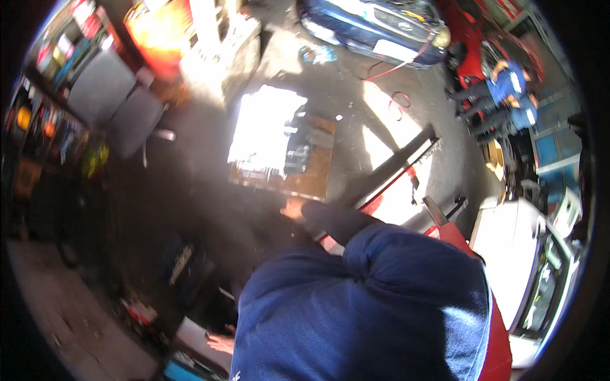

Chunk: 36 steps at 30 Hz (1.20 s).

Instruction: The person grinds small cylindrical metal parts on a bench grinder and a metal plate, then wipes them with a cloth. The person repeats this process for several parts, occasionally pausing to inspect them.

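Note:
My left hand (220,341) is at the lower left, its fingers stretched out beside a pale flat panel (193,335). Whether they touch cannot be told. My right arm reaches forward in a dark blue sleeve, and my right hand (293,208) is at the near edge of a low wooden board or tabletop (316,181). Its fingers are too blurred to read. Sunlight washes out a white area on that board (264,130), and several dark shapes (297,152) lie beside it, too unclear to name.
A grey seat (105,89) and cluttered shelves stand left, an orange container (162,38) behind. A dark blue car (375,28) is ahead, with a red hose (399,98) on the floor. A long dark bar (394,166), two people (508,86) and a white vehicle (508,244) are right.

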Available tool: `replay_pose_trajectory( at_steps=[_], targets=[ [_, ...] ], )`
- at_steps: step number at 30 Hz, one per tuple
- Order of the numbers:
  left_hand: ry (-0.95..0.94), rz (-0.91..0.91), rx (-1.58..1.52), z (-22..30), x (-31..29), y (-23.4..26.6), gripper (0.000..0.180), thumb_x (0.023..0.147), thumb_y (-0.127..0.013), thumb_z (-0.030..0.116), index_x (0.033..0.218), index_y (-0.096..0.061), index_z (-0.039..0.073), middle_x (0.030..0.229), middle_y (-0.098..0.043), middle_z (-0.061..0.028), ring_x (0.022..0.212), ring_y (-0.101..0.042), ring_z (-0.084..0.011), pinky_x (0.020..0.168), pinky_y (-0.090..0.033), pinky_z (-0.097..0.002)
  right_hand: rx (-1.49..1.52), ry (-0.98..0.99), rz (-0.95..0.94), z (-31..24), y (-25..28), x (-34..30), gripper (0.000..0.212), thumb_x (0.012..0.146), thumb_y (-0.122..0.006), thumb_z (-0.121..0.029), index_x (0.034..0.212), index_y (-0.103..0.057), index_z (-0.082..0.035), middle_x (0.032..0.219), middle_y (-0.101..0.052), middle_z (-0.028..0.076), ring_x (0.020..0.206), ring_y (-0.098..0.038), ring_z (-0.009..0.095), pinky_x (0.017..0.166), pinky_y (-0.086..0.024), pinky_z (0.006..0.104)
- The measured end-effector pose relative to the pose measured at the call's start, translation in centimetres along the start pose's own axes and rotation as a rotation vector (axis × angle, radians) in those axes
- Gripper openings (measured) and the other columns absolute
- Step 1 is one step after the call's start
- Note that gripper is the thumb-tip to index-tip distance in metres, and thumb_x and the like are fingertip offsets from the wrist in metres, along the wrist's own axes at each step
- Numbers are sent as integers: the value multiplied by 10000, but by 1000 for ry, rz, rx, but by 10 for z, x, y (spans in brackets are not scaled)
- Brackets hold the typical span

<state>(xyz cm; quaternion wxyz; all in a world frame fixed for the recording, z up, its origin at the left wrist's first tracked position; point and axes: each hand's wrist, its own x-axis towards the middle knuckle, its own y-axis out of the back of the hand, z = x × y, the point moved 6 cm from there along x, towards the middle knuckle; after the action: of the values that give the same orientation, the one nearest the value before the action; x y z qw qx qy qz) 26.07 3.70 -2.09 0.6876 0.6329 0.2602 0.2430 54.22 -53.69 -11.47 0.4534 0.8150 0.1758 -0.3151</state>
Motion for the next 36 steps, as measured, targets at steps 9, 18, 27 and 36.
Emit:
replay_pose_trajectory(
  at_steps=[9,18,27,36],
  targets=[
    [-578,211,-27,201,194,74,797,836,-831,458,1445,-550,29,1363,-587,-279,1276,-572,-513,1083,-476,-627,-75,-211,50,131,-22,-53,498,1112,-490,-426,1235,-777,-39,1272,-750,265,1249,-704,457,1081,-558,550],
    [-590,-123,124,354,291,3,749,864,-881,331,1430,-503,17,1368,-534,-213,1349,-547,-419,1104,-504,-534,-211,-104,-4,159,-105,-120,364,1081,-556,-314,1361,-749,-186,1284,-779,160,1253,-725,380,1066,-584,538],
    [-894,-244,46,496,305,-10,727,864,-868,323,1421,-511,20,1403,-513,-224,1380,-528,-430,1160,-459,-536,-56,-334,181,176,-141,-172,406,1015,-681,-257,1408,-702,-155,1224,-782,153,1182,-752,343,953,-618,467],
    [-610,-361,115,540,327,-47,758,920,-857,451,1491,-517,86,1457,-521,-191,1357,-604,-402,1117,-541,-524,1004,-779,-117,220,-194,-211,484,1046,-636,-199,1530,-615,-207,1103,-748,76,830,-759,243,689,-637,429]
  ],
)
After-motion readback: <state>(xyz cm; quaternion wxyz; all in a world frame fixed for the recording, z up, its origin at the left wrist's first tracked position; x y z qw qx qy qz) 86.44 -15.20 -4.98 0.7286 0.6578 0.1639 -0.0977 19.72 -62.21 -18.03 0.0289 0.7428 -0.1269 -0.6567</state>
